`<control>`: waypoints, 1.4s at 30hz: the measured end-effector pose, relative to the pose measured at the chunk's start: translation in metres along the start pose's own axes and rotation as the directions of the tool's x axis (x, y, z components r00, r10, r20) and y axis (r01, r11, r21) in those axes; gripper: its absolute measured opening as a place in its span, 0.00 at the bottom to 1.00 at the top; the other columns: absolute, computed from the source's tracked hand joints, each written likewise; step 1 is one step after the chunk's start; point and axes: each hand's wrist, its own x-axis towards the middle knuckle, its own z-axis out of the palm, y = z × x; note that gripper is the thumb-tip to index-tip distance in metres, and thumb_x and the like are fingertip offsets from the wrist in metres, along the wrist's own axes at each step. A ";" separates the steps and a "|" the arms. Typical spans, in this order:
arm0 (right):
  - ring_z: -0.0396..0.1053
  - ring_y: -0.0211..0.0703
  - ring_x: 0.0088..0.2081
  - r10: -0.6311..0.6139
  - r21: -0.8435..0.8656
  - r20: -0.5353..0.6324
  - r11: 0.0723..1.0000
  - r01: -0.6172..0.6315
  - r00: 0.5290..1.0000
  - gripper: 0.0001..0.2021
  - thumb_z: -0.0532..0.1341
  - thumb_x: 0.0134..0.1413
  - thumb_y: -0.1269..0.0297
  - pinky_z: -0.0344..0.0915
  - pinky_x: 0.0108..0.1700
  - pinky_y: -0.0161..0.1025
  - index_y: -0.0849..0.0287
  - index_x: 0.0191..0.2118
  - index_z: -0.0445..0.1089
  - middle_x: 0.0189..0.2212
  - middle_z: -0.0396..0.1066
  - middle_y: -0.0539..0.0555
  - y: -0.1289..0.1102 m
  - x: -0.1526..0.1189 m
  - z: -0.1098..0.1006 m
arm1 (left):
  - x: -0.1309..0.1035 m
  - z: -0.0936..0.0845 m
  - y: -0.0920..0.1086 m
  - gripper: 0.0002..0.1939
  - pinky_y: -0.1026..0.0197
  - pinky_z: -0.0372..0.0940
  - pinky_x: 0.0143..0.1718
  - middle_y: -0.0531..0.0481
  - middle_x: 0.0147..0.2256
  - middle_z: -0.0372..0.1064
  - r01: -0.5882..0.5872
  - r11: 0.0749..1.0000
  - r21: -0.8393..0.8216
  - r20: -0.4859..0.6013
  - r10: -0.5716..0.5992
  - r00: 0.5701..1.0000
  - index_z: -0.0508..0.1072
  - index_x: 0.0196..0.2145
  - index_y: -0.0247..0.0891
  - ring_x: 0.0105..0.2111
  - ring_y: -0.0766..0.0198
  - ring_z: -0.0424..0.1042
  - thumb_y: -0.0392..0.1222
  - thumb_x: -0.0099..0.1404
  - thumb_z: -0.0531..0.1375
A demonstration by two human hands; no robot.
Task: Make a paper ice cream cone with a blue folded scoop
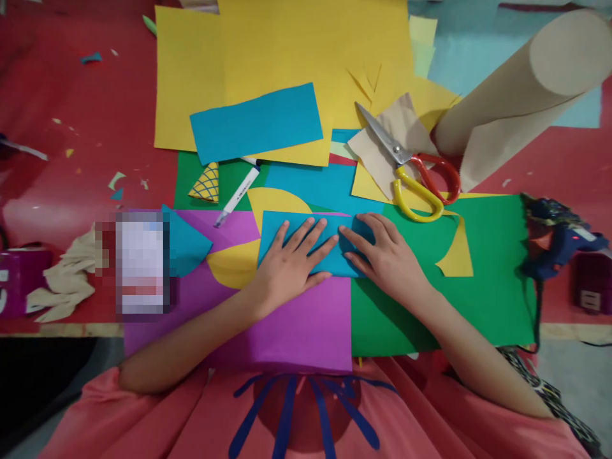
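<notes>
I have the left hand [289,264] and right hand [389,255] splayed flat on a light-looking, likely creasable rectangular blue paper sheet [336,262], partly atop flat purple paper [301,325]; I'd grip its edges.

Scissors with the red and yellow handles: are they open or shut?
Shut. The scissors have their blades together, narrowing to one tip.

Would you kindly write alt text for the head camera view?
The left hand and right hand rest spread on blue paper over purple paper and green paper. Scissors, a marker and a paper roll sit beyond; a glue gun lies at right.
</notes>
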 end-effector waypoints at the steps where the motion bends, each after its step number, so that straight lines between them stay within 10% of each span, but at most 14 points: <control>1: 0.57 0.62 0.61 0.004 0.009 0.004 1.000 -0.005 1.000 0.22 0.54 0.64 0.59 0.62 0.59 0.60 0.59 0.61 0.65 0.58 0.60 0.68 0.001 0.001 0.000 | 0.000 0.000 0.000 0.32 0.34 0.44 0.64 0.41 0.69 0.43 0.003 1.000 -0.004 0.001 -0.003 1.000 0.48 0.68 0.45 0.68 0.46 0.46 0.54 0.71 0.48; 42: 0.58 0.61 0.58 -0.017 -0.073 -0.057 0.997 0.013 0.998 0.21 0.57 0.63 0.59 0.62 0.57 0.57 0.60 0.59 0.67 0.56 0.61 0.68 0.001 0.004 -0.002 | 0.002 0.006 -0.002 0.30 0.34 0.44 0.64 0.41 0.69 0.41 -0.009 0.999 0.040 -0.035 0.010 0.999 0.46 0.69 0.43 0.68 0.48 0.45 0.50 0.73 0.44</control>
